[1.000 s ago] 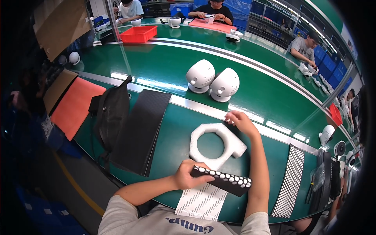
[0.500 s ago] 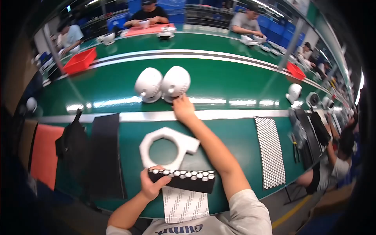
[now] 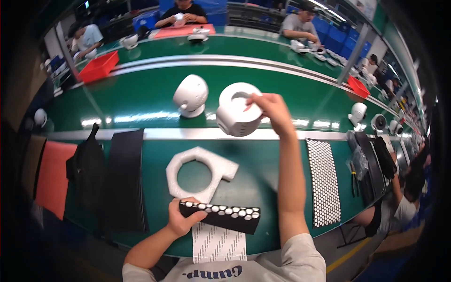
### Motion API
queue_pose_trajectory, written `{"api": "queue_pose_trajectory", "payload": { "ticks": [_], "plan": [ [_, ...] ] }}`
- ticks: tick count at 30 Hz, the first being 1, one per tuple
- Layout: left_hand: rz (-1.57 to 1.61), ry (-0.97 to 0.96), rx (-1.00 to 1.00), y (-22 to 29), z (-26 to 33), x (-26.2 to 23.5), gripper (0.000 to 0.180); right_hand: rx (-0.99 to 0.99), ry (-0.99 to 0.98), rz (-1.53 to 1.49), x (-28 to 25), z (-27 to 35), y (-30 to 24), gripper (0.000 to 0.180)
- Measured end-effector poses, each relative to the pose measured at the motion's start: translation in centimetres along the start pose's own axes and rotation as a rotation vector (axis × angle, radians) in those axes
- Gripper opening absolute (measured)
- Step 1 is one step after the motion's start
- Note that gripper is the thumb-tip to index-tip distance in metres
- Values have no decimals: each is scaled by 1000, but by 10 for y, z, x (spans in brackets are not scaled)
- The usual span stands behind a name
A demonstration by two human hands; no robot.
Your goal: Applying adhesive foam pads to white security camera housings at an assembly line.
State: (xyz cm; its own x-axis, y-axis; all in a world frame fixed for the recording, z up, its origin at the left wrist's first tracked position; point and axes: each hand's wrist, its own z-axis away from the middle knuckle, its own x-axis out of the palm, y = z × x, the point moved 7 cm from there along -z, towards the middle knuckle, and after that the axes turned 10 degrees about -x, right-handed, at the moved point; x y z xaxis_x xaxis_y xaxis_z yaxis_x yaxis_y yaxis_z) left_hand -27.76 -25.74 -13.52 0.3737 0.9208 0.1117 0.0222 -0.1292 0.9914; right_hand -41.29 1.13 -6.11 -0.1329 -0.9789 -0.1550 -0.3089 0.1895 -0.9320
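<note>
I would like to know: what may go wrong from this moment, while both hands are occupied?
The right hand seems to grip the upturned device only at its base, so it might slip and fall.
Swung left, it could knock over the standing device close by.
The left hand holds the dotted strip at one end; the free end might bump the foam ring.

Overhead light (tube lamps (image 3: 327, 9) glowed at upper right) fell brightly on the green counter (image 3: 155, 160). White glare streaked the glossy surface beyond the metal strip (image 3: 178, 135); a soft shadow lay below the white housing (image 3: 239, 123). The far rail (image 3: 211, 57) bowed, distant workers (image 3: 298, 23) appeared soft, and the rim darkened to black.
</note>
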Motion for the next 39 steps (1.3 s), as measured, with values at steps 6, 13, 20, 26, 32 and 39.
{"api": "queue_pose_trajectory", "payload": {
  "ticks": [6, 13, 20, 26, 32, 39],
  "plan": [
    [-204, -35, 340, 18, 1, 10, 14, 32, -337, -569, 63, 52, -50, 26],
    [-110, -35, 404, 24, 3, 4, 12, 367, -699, -439, 132, 95, -17, 30],
    [-262, 189, 355, 36, 4, -11, 16, -332, -470, 376, 92, 97, -83, 24],
    [-262, 202, 323, 37, -1, -20, 15, -577, -585, 607, 128, 121, -109, 40],
    [-396, 99, 511, 45, -2, -9, 24, -582, -799, 484, 138, 114, -89, 24],
    [-488, 134, 584, 35, 4, -11, 21, -776, -644, 493, 159, 132, -122, 26]
  ]
}}
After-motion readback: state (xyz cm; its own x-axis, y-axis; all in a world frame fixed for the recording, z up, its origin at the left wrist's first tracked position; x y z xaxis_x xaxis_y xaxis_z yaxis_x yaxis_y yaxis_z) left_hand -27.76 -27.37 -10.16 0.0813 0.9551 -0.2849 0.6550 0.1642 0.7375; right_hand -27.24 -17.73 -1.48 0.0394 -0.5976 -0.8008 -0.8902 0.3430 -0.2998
